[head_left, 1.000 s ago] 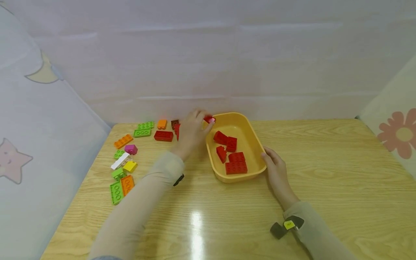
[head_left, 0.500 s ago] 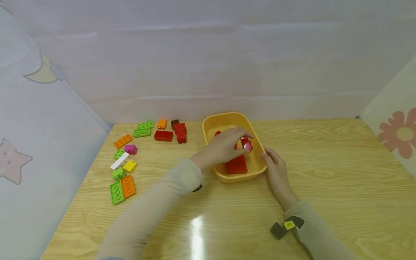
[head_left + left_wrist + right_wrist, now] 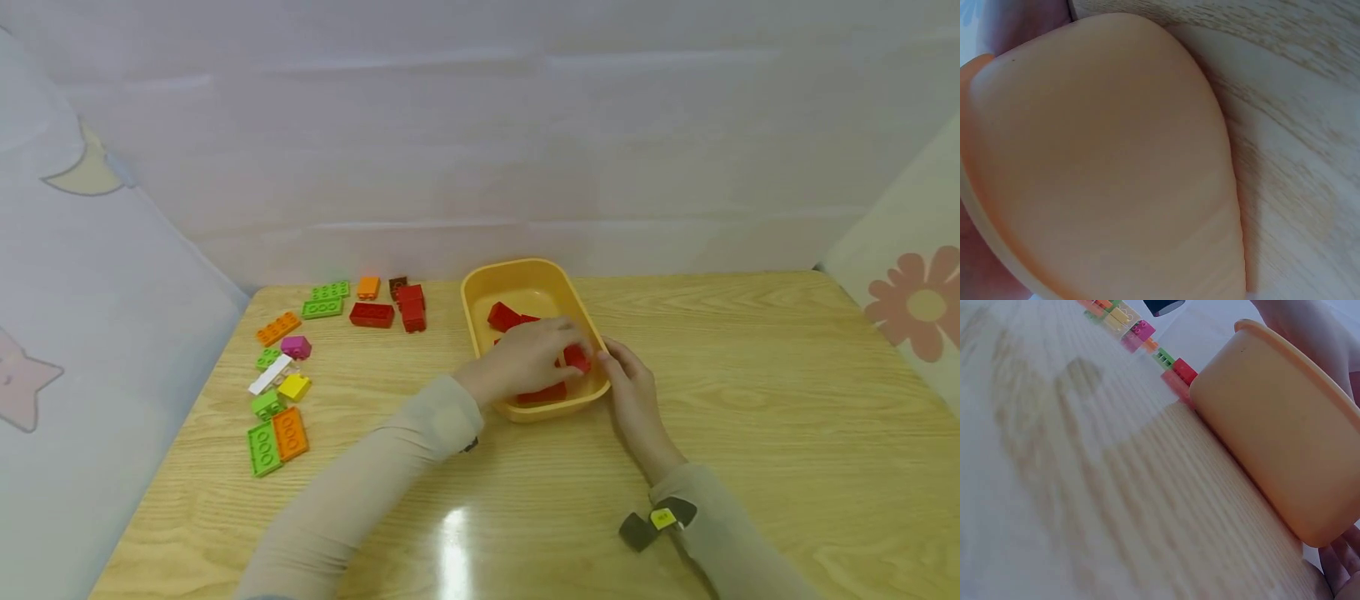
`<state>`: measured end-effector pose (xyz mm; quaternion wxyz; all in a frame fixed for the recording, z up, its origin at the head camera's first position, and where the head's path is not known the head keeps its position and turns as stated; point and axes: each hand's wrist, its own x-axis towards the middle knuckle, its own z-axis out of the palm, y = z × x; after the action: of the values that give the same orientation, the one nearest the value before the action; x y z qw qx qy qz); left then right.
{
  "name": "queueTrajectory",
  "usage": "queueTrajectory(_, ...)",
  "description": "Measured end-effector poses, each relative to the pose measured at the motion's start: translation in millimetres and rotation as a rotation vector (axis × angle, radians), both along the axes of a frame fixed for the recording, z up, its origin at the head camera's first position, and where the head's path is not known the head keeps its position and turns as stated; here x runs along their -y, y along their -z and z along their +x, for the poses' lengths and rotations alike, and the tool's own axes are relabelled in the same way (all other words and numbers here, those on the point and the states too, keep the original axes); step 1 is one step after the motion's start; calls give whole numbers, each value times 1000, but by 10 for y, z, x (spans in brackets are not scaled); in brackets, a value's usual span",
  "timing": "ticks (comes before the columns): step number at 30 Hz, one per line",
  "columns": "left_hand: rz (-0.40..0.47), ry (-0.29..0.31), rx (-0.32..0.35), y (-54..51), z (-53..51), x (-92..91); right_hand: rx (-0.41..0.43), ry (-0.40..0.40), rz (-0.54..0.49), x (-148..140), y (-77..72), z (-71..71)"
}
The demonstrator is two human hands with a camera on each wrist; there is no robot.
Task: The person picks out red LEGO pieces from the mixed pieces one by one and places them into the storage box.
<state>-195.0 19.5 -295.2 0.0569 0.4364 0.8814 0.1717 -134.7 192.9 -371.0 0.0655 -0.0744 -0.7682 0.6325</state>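
In the head view my left hand (image 3: 528, 358) reaches into a yellow plastic tub (image 3: 606, 387) and pinches a red toy brick (image 3: 576, 359) low inside it. Several other red bricks lie in the tub, one of them (image 3: 503, 316) plainly visible; the left hand partly covers the rest. My right hand (image 3: 637, 400) rests against the tub's outer right wall near the front corner. In the right wrist view its fingers (image 3: 1347, 559) touch the tub (image 3: 1279, 437) low on the outside. The left wrist view is mostly filled by the tub's outer wall (image 3: 1110, 156).
Left of the tub lie two red bricks, one flat (image 3: 371, 315) and one on end (image 3: 412, 308), beside a dark brown brick (image 3: 398, 287). Green, orange, magenta, white and yellow bricks (image 3: 295, 386) line the left of the wooden table (image 3: 450, 475). A pale cloth backdrop (image 3: 517, 167) stands behind.
My left hand has moved right from the tub's back-left rim, carrying the red brick over and then down into its front-right part. The right hand stays at the tub's side.
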Motion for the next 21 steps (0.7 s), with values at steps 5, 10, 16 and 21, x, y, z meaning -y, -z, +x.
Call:
queueTrajectory(5,-59,3,0,27,13,-15,-2,6,-9,9,-8,5)
queueTrajectory(10,-113,15,19,49,15,-27,0,20,-32,21,-19,7)
queueTrajectory(16,-153,36,18,75,14,-21,-1,30,-19,23,-19,9)
queueTrajectory(21,-167,35,20,118,3,-11,7,27,-6,11,-10,6)
